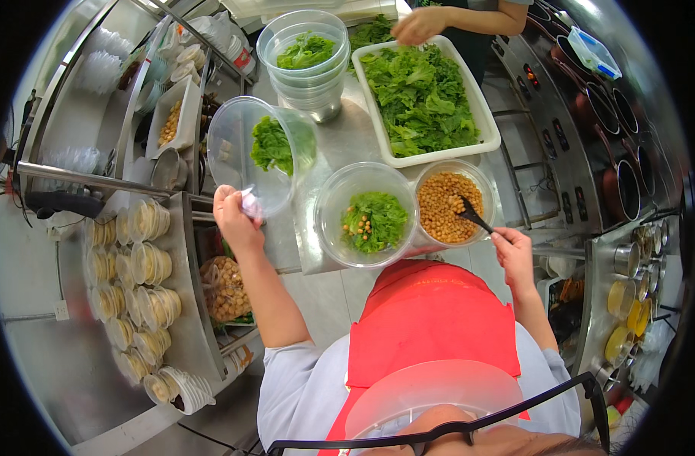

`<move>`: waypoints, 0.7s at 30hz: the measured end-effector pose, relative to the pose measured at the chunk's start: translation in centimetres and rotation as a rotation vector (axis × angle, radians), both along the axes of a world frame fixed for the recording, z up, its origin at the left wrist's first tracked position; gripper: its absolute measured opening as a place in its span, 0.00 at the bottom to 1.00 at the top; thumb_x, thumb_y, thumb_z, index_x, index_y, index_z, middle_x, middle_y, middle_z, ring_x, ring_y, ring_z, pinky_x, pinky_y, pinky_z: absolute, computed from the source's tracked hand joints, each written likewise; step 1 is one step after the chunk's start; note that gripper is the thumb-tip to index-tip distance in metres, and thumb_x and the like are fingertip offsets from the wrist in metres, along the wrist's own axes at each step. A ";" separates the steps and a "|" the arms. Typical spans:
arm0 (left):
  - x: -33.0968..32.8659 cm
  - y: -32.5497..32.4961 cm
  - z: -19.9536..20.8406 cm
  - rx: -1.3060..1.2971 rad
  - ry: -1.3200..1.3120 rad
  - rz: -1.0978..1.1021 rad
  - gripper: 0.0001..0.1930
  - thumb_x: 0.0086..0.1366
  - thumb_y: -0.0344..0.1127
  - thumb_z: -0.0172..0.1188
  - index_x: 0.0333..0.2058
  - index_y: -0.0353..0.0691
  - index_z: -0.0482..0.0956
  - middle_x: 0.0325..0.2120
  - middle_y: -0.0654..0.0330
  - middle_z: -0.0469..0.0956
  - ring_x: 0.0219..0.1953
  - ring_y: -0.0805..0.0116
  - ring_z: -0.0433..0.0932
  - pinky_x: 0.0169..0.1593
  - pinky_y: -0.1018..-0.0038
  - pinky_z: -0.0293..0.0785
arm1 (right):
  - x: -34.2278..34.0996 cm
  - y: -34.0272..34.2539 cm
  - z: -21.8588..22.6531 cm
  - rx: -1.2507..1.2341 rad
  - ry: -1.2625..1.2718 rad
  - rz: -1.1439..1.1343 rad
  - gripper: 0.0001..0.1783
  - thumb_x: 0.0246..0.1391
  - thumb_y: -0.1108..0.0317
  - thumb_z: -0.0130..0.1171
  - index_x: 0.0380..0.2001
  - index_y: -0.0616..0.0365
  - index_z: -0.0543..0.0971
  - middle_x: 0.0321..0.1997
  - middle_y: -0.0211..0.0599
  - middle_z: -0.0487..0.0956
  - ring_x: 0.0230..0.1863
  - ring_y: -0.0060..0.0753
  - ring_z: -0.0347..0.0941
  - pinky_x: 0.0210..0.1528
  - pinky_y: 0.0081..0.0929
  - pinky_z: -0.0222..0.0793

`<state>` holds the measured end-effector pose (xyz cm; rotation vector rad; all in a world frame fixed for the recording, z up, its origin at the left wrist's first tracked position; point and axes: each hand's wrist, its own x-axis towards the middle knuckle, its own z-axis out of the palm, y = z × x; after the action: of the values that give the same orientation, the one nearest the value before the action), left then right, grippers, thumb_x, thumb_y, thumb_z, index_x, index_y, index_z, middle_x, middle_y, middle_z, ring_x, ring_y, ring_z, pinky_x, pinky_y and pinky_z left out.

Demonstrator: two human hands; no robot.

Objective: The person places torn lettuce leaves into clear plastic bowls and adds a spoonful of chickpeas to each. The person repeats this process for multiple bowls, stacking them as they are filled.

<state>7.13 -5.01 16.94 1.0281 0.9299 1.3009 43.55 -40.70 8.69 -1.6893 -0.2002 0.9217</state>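
My left hand (237,216) grips the rim of a clear plastic bowl (224,135), which is tilted and has green lettuce (272,146) inside. Something small and pinkish-white shows by those fingers; I cannot make out what it is. A black spoon (475,217) is in my right hand (515,257), its head holding a few chickpeas over a round clear tub (487,182) full of chickpeas (439,209). Left of that tub stands another clear bowl (328,199), with lettuce (385,213) and several chickpeas on top.
Beyond is a white bin (490,139) heaped with lettuce; another person's hand (421,25) is over its far edge. Stacked clear bowls (309,83) stand beside it, the top one holding lettuce. Left, a steel counter (191,304) carries packed round tubs (151,262). Pans (621,190) line the right.
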 end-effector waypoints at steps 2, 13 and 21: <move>-0.6 -1.6 2.9 0.033 0.020 -0.160 0.08 0.63 0.23 0.46 0.29 0.46 0.65 0.16 0.67 0.67 0.13 0.79 0.60 0.14 0.80 0.53 | 0.5 -0.2 2.2 0.101 -0.007 0.004 0.10 0.64 0.72 0.65 0.46 0.66 0.84 0.21 0.15 0.71 0.17 0.07 0.57 0.18 0.15 0.47; 4.3 -7.6 1.2 0.186 0.933 -0.399 0.16 0.69 0.38 0.64 0.29 0.33 0.71 0.17 0.59 0.71 0.18 0.74 0.70 0.24 0.71 0.67 | -4.9 2.9 16.1 0.208 -0.321 0.286 0.14 0.66 0.74 0.61 0.51 0.69 0.82 0.24 0.16 0.72 0.20 0.07 0.56 0.22 0.15 0.47; 9.8 7.8 4.2 0.220 0.597 -0.114 0.23 0.73 0.54 0.62 0.38 0.34 0.77 0.19 0.63 0.76 0.16 0.75 0.75 0.21 0.77 0.68 | -2.4 3.4 6.1 0.153 -0.247 0.146 0.14 0.66 0.70 0.62 0.52 0.65 0.83 0.23 0.24 0.78 0.19 0.18 0.65 0.23 0.20 0.58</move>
<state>16.96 2.78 21.18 1.6701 1.1617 1.0279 41.12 -37.33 14.81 -1.6585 -0.5525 0.7806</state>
